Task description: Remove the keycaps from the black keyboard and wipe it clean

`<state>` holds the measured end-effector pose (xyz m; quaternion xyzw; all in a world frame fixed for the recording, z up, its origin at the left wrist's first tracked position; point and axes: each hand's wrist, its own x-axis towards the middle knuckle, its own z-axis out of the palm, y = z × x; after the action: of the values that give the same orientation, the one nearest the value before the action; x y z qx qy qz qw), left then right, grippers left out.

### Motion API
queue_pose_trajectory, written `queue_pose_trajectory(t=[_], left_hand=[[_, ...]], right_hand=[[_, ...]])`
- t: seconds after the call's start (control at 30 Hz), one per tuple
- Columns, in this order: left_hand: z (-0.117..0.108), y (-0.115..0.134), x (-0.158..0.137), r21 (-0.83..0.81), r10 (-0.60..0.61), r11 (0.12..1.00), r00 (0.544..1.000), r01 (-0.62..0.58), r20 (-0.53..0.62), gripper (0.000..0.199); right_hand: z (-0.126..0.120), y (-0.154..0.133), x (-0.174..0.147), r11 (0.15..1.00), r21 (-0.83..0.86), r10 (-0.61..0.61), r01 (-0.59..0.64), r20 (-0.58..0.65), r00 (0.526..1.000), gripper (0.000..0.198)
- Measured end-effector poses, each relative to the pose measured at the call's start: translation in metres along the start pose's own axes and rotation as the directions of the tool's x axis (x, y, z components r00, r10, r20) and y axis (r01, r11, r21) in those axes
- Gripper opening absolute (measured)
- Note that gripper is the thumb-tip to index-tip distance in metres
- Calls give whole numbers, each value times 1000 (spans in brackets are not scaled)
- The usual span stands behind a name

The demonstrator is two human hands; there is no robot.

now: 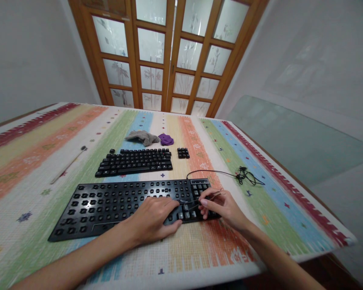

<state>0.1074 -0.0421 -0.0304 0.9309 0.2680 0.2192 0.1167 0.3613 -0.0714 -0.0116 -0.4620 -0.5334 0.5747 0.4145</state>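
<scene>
Apparently pulling number-pad keycaps (199, 187) from keyboard (115, 201) on tabletop (181, 251), steadying with left hand (154, 217) loosely spread, pinching thin wire tool (192, 201) in right hand (224, 206); next calls for squarely seated grip.

head-worn view, facing forward-down, seemingly near

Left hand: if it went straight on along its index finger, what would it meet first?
Ahead of the left hand, likely the thin tool held in the right hand; depth is unclear.
</scene>
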Motion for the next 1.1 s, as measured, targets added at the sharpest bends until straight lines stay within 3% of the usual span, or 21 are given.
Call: queue_pose_trajectory(t=[0.27, 0.43, 0.53, 0.63, 0.77, 0.97, 1.1], left_hand=[[1, -1, 0, 1, 2, 1000, 1000, -2, 0, 27], [2, -1, 0, -8, 4, 1000, 1000, -4, 5, 27], [2, -1, 0, -10, 2, 1000, 1000, -2, 11, 26], [2, -1, 0, -12, -7, 1000, 1000, 7, 16, 23], [2, -1, 0, -9, -3, 1000, 1000, 3, 15, 21], [2, -2, -1, 10, 27, 1000, 1000, -27, -9, 21], [1, 0, 0, 26, 6, 1000, 1000, -6, 17, 21]], right_hand=[[6, 0, -1, 999, -36, -6, 5, -7, 1000, 30], [14, -9, 0, 982, -188, -15, 27, 64, 998, 31], [22, -15, -1, 920, -375, -90, 114, 81, 993, 25], [30, -20, 1, 796, -561, -193, 226, 118, 974, 19], [38, -26, 6, 682, -676, -235, 278, 158, 959, 19], [37, -37, 22, 654, -683, -223, 324, 234, 946, 19], [30, -39, 29, 674, -678, -164, 292, 248, 955, 21]])
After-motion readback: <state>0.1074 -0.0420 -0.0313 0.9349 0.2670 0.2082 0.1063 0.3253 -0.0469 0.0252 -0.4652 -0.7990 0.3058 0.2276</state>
